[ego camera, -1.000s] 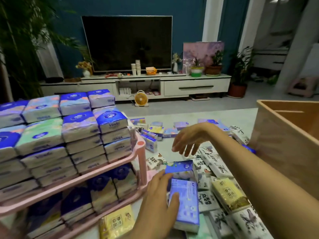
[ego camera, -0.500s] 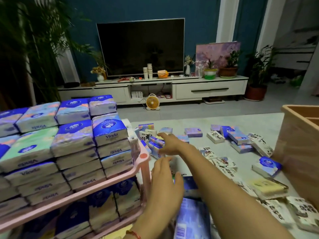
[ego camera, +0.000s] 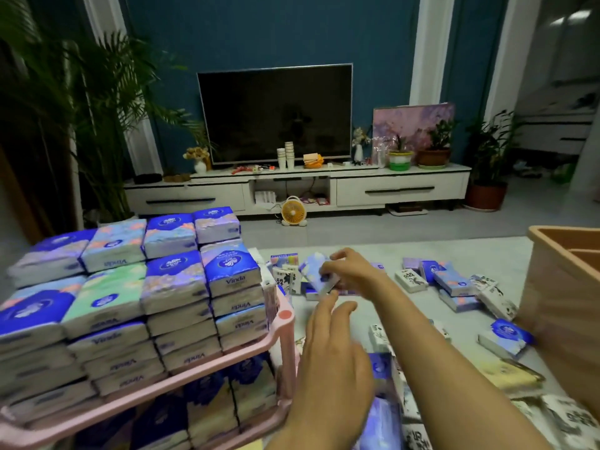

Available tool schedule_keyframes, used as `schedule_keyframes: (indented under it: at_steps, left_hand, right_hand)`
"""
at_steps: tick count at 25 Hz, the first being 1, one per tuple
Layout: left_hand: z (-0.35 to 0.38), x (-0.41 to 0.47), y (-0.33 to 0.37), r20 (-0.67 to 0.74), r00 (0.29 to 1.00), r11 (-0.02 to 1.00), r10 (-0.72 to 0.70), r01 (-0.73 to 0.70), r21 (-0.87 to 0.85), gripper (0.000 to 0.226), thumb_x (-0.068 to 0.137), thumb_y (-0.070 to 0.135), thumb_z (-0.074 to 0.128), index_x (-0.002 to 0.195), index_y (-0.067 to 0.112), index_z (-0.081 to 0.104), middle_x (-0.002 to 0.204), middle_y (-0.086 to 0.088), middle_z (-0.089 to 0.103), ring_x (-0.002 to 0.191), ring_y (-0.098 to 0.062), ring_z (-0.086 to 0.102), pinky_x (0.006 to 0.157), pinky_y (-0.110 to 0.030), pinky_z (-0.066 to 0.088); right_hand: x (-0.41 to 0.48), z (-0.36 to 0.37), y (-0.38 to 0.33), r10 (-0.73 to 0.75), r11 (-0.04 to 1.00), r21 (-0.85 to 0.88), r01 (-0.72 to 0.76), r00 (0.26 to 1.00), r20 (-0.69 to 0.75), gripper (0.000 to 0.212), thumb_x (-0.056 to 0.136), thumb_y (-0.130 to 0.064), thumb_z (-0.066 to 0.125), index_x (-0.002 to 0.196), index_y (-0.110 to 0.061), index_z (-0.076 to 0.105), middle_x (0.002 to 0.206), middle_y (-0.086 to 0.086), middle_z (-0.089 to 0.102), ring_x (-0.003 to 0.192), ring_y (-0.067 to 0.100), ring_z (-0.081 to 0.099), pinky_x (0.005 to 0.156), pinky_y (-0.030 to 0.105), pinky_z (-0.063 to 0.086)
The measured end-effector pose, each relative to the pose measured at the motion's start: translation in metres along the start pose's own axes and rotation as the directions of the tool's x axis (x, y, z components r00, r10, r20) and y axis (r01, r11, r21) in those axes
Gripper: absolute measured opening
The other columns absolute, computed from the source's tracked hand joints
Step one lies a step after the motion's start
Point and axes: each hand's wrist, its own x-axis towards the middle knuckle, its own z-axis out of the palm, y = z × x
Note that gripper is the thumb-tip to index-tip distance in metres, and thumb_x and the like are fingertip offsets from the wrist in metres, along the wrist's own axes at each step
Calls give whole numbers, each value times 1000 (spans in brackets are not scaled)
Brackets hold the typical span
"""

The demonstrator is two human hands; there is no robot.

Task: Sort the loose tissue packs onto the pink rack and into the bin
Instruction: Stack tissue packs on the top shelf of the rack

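Tissue packs (ego camera: 454,284) lie loose on the floor. Nearest, the left hand (ego camera: 331,362) is held flat, fingers straight and spread, nothing gripped. A blue pack (ego camera: 380,365) sits just right of it, partly hidden. The pink rack (ego camera: 285,315) stands just left of this hand, its top tier filled to the rim. Beyond, a small pack (ego camera: 319,276) is pinched in the right hand (ego camera: 352,274), lifted off the floor. The grip looks fingertip-only and is blurred, so it could prob. slip. If it's pushed onto the full tier, the corner stack (ego camera: 235,284) may be toppled. The bin (ego camera: 565,287) is well right of both hands, so a toss could miss.
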Motion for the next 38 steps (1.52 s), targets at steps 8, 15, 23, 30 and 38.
schedule_keyframes:
  at_steps: [8,15,23,30,38]
  left_hand:
    - [-138,30,19,-427,899,983,99,-21,182,85,87,42,56,145,37,-6,155,9,-8,142,-11,-1,114,-29,17]
    - [-238,-20,-33,-416,893,985,-171,162,-57,98,69,29,79,143,36,15,140,13,24,126,-2,35,97,-14,37]
    - [-289,-33,-77,-195,925,940,-327,297,-170,79,50,46,79,120,40,42,116,23,45,108,5,49,70,7,39]
    - [-287,-43,-76,-169,938,951,-302,283,-128,55,74,29,73,116,45,43,114,35,38,100,14,45,72,2,43]
    - [-280,-50,-84,-251,892,922,-376,332,-201,40,81,29,66,120,29,57,117,15,58,104,3,57,79,-15,54]
  right_hand:
    - [-135,10,-160,-348,897,408,169,841,415,11,91,-6,49,99,0,53,90,14,58,75,19,63,65,25,58]
    - [-175,112,-180,-311,921,379,86,748,586,8,90,-4,49,93,1,56,81,16,61,62,16,65,54,24,57]
    - [-175,129,-178,-329,944,70,322,918,220,19,87,-22,63,92,-4,62,74,11,59,41,8,42,38,18,32]
    - [-166,116,-165,-433,668,-544,507,860,271,33,88,-48,53,92,-16,59,75,-5,59,66,6,53,57,22,39]
    - [-168,120,-162,-535,465,-538,704,707,463,31,85,-43,60,112,-28,56,100,-9,55,73,-1,45,59,12,34]
